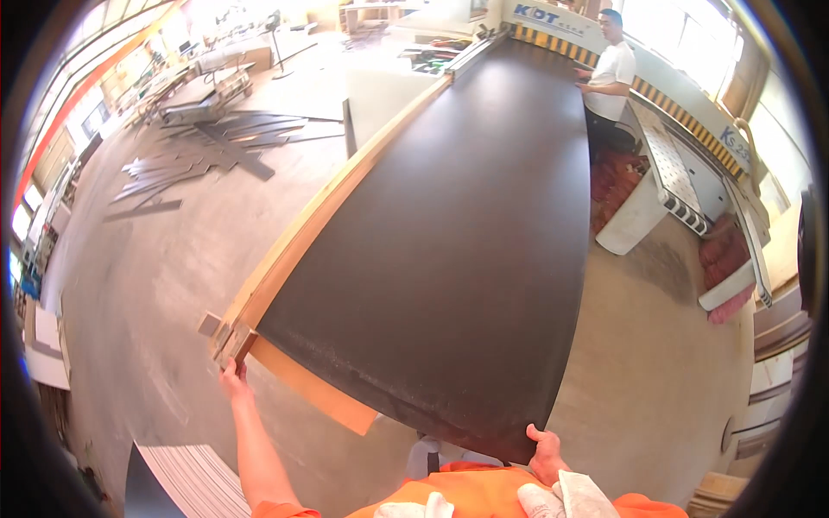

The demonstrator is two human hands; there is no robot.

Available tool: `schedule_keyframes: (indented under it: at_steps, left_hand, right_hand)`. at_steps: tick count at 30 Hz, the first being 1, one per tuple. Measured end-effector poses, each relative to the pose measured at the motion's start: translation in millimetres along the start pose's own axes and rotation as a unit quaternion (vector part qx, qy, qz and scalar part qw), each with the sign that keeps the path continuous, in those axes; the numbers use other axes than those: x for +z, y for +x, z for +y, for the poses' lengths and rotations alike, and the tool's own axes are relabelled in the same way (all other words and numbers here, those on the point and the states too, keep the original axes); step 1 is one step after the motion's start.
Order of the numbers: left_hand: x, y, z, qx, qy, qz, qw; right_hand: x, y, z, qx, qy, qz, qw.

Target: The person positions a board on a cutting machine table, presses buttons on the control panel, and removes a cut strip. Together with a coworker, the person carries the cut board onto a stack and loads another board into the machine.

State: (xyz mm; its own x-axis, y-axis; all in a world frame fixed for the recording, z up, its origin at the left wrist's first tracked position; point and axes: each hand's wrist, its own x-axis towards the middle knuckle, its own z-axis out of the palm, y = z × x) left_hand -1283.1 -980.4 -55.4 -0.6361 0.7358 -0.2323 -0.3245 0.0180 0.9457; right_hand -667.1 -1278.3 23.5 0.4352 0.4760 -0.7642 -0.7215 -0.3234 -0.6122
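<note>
A large dark brown panel (440, 233) stretches away from me toward a machine at the far end. My right hand (546, 452) grips its near right corner, thumb over the top face. Along the panel's left edge runs a long pale wooden rail (302, 233), ending near me in a wooden block (236, 344). My left hand (233, 380) is closed around the lower end of that block; some fingers are hidden. An orange-brown strip of board (315, 393) shows under the panel's near edge.
A co-worker in a white shirt (611, 73) stands at the panel's far right, hands at its edge. Behind is a machine with a striped beam (553, 41); its perforated table (669, 168) lies right. Dark offcut strips (233, 138) litter the floor left. Stacked sheets (186, 475) stand lower left.
</note>
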Motion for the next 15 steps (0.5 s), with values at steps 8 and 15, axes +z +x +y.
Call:
schedule_keyframes:
  at_steps: [8,15]
  left_hand:
    - [60.0,-48.0,82.2,-0.078,0.013,0.131,0.988]
    - [88.7,-94.1,91.1,0.151,0.051,0.01,0.987]
  right_hand:
    - [-47.7,30.7,-32.6,-0.033,-0.027,0.032,0.999]
    - [-98.5,40.9,-18.5,-0.039,-0.069,-0.015,0.997]
